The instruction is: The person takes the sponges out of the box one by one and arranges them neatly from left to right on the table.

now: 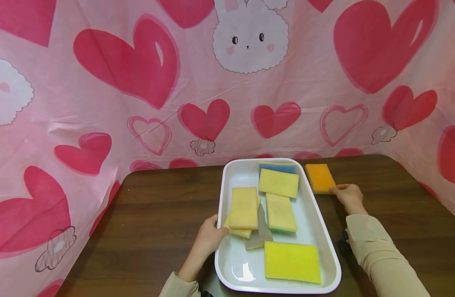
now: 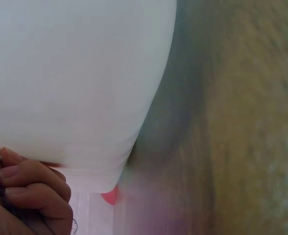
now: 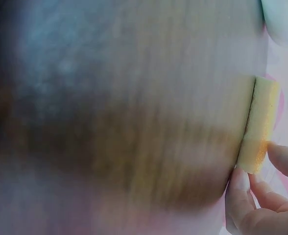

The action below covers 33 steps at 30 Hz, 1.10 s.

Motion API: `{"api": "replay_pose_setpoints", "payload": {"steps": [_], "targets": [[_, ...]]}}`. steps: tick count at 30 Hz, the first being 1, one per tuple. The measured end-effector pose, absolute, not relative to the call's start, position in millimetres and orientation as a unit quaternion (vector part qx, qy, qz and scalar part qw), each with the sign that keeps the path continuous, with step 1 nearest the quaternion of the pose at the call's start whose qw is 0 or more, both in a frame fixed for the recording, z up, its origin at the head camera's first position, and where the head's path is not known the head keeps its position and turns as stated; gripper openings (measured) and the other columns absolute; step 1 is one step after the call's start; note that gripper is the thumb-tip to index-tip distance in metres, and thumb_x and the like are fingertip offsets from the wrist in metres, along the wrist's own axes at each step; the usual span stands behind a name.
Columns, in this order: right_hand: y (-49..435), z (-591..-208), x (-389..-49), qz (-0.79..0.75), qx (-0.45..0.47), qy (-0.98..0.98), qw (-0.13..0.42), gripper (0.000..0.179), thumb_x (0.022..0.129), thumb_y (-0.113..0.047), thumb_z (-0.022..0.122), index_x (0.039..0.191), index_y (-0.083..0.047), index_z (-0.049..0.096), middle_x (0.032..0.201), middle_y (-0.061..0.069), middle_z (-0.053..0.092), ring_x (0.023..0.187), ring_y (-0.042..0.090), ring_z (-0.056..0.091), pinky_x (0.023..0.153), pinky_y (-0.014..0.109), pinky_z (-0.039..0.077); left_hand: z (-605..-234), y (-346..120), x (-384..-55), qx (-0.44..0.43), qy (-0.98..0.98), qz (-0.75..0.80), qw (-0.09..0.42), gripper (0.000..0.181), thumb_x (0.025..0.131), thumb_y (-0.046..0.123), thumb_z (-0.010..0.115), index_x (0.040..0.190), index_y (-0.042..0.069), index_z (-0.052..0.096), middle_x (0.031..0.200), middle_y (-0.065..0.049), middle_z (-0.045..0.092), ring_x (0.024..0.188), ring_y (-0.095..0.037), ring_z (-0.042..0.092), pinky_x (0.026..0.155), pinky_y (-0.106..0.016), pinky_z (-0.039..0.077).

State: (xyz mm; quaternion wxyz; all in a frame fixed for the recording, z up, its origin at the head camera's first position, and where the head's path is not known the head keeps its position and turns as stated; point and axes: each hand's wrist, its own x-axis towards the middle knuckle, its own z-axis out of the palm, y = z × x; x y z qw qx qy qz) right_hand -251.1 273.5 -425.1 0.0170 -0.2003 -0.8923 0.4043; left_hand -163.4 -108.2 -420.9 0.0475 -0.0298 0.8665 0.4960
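A white tray holds several sponges, most of them pale yellow. My left hand grips the tray's left rim, thumb over the edge beside the stacked yellow sponges; in the left wrist view its curled fingers lie against the tray's outer wall. To the right of the tray, an orange sponge lies on the table. My right hand pinches that sponge at its near right corner. From the right wrist, the thumb is on the orange face and the fingertips are at the sponge's lower edge.
In the tray are also a bright yellow sponge, a grey-faced one, a yellow one with a green underside, and a blue one partly covered at the back. A pink heart-patterned cloth hangs behind the dark wooden table.
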Motion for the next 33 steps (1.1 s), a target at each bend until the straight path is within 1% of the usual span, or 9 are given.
{"api": "replay_pose_setpoints", "payload": {"steps": [10,13,15,17,19,20,24,29,33], "targets": [[275.8,-422.1,-248.1,0.418,-0.2,-0.886,0.015,0.054,0.091,-0.026,0.055,0.119,0.02,0.051,0.125,0.039,0.048,0.108,0.049,0.048,0.094,0.053,0.041,-420.5,-107.6,-161.6,-0.015,0.866,0.499,0.031,0.033,0.071,0.006,0.055,0.101,-0.005,0.062,0.081,-0.015,0.064,0.069,-0.02,0.058,0.058,-0.029,0.049],[278.2,-422.1,-246.9,0.418,-0.191,-0.888,0.024,0.054,0.09,-0.026,0.056,0.117,0.02,0.052,0.117,0.038,0.054,0.103,0.047,0.05,0.084,0.047,0.046,-420.6,-107.4,-161.2,-0.016,0.865,0.501,0.031,0.033,0.071,0.006,0.054,0.102,-0.006,0.062,0.082,-0.015,0.065,0.07,-0.02,0.058,0.058,-0.029,0.049],[281.0,-422.3,-246.1,0.419,-0.185,-0.888,0.031,0.053,0.089,-0.026,0.058,0.114,0.02,0.055,0.095,0.032,0.064,0.086,0.036,0.057,0.073,0.037,0.047,-420.7,-107.3,-161.1,-0.016,0.865,0.501,0.031,0.033,0.071,0.005,0.054,0.102,-0.006,0.062,0.082,-0.016,0.065,0.07,-0.02,0.058,0.059,-0.03,0.05],[284.3,-421.5,-245.0,0.421,-0.18,-0.888,0.036,0.051,0.088,-0.025,0.059,0.112,0.02,0.056,0.076,0.019,0.067,0.071,0.022,0.057,0.065,0.027,0.043,-420.9,-107.3,-161.1,-0.015,0.864,0.502,0.032,0.033,0.071,0.005,0.054,0.101,-0.005,0.062,0.082,-0.016,0.065,0.07,-0.02,0.058,0.059,-0.03,0.05],[287.5,-420.3,-243.7,0.424,-0.178,-0.887,0.038,0.051,0.088,-0.026,0.059,0.11,0.02,0.058,0.065,0.002,0.066,0.061,0.008,0.052,0.06,0.021,0.04,-420.8,-107.4,-160.9,-0.016,0.863,0.504,0.032,0.033,0.071,0.005,0.054,0.101,-0.005,0.062,0.082,-0.016,0.065,0.07,-0.021,0.059,0.059,-0.03,0.05],[288.9,-419.3,-242.9,0.424,-0.179,-0.887,0.036,0.051,0.088,-0.026,0.059,0.11,0.02,0.058,0.064,-0.001,0.065,0.059,0.003,0.048,0.059,0.02,0.04,-420.8,-107.4,-160.8,-0.017,0.862,0.505,0.033,0.032,0.071,0.005,0.054,0.101,-0.005,0.062,0.083,-0.016,0.065,0.071,-0.021,0.059,0.059,-0.031,0.05],[292.8,-414.4,-239.2,0.419,-0.178,-0.89,0.032,0.053,0.09,-0.028,0.056,0.112,0.02,0.056,0.07,0.009,0.067,0.063,0.009,0.054,0.061,0.023,0.042,-420.7,-107.6,-160.2,-0.018,0.861,0.507,0.035,0.032,0.072,0.006,0.054,0.101,-0.005,0.062,0.083,-0.016,0.065,0.071,-0.02,0.059,0.059,-0.031,0.051],[294.8,-408.8,-235.3,0.414,-0.169,-0.894,0.02,0.056,0.093,-0.031,0.051,0.118,0.02,0.052,0.1,0.034,0.062,0.076,0.024,0.059,0.064,0.027,0.044,-420.1,-107.7,-159.9,-0.018,0.863,0.505,0.034,0.031,0.072,0.006,0.054,0.1,-0.006,0.061,0.081,-0.015,0.065,0.07,-0.02,0.059,0.059,-0.031,0.051],[294.9,-405.5,-232.3,0.418,-0.153,-0.895,0.005,0.058,0.094,-0.031,0.049,0.121,0.02,0.048,0.107,0.036,0.059,0.074,0.018,0.059,0.061,0.022,0.044,-419.4,-107.7,-159.8,-0.018,0.863,0.504,0.037,0.031,0.072,0.006,0.054,0.1,-0.006,0.061,0.081,-0.015,0.064,0.07,-0.02,0.059,0.059,-0.031,0.051]]}}
